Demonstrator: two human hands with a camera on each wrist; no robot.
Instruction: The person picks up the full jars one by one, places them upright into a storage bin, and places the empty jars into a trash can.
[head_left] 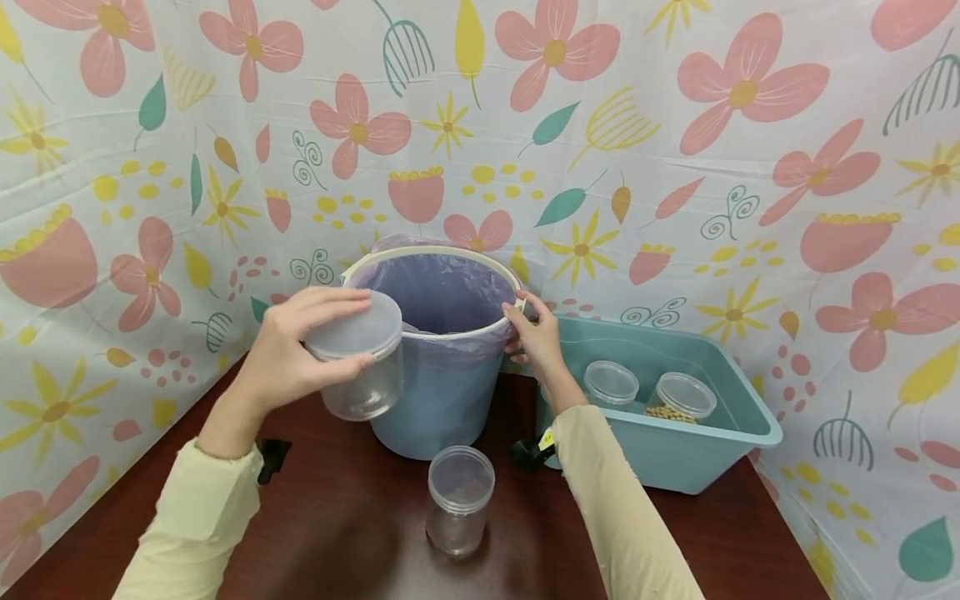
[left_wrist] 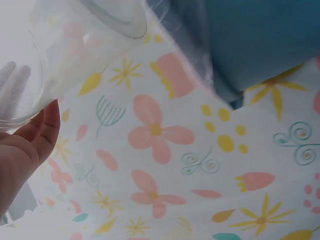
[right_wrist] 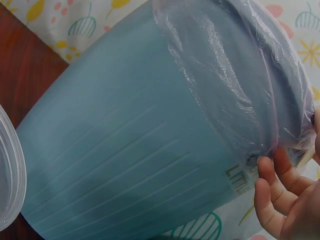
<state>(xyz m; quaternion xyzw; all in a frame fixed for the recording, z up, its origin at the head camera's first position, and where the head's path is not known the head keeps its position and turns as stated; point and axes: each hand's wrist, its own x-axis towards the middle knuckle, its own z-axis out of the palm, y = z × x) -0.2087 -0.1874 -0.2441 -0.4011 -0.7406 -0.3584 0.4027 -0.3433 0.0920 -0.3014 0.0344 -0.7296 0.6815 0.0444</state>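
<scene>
My left hand holds a lidded clear plastic jar from the side, just left of the trash can's front edge. Nothing shows inside that jar. In the left wrist view, the fingers curve round the jar's edge. My right hand grips the right side of the white rim ring on the blue trash can. A thin purple liner bag folds over the can's rim, and my right fingertips press on it in the right wrist view.
Another clear jar stands on the dark wooden table in front of the can. At the right, a teal tub holds a jar and a jar with tan pieces. Floral cloth hangs behind and at both sides.
</scene>
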